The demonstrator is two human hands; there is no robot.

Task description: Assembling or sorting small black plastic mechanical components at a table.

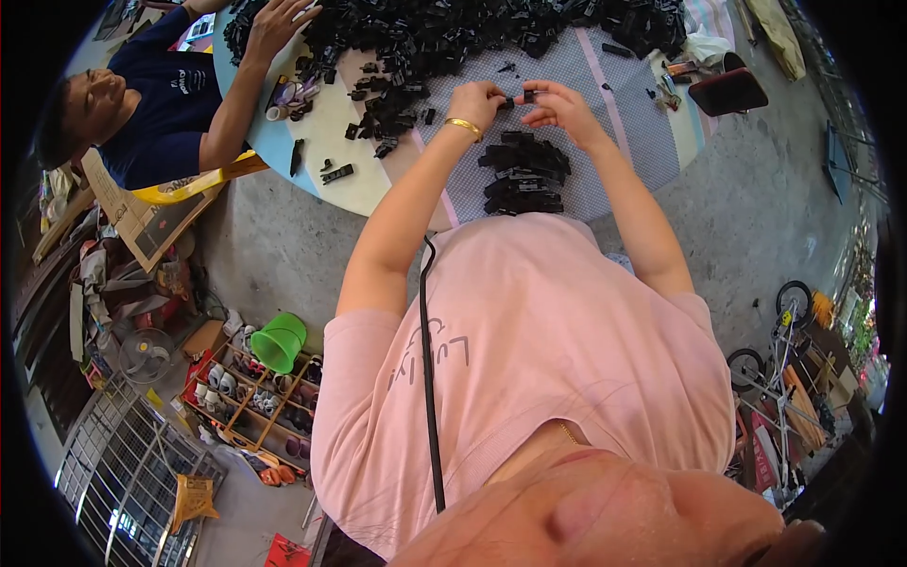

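Note:
Over the round table, my left hand [475,104], with a gold bangle at its wrist, pinches a small black plastic part [507,103] between thumb and fingertips. Just to the right, my right hand [569,111] grips another small black part [529,96] between thumb and index finger, its other fingers loosely spread. The two parts are close together; whether they touch is too small to tell. Between my forearms, a neat stack of black plastic pieces [524,175] lies in rows near the table edge. A large loose heap of similar black parts [444,47] spreads beyond my hands.
Across to the left, a person in a dark shirt [161,118] reaches an arm over the table. A dark phone [729,92] lies at the right edge of the striped tablecloth [619,180]. Behind me are a shoe rack [250,397], a green bucket [280,342] and a small bicycle [779,364].

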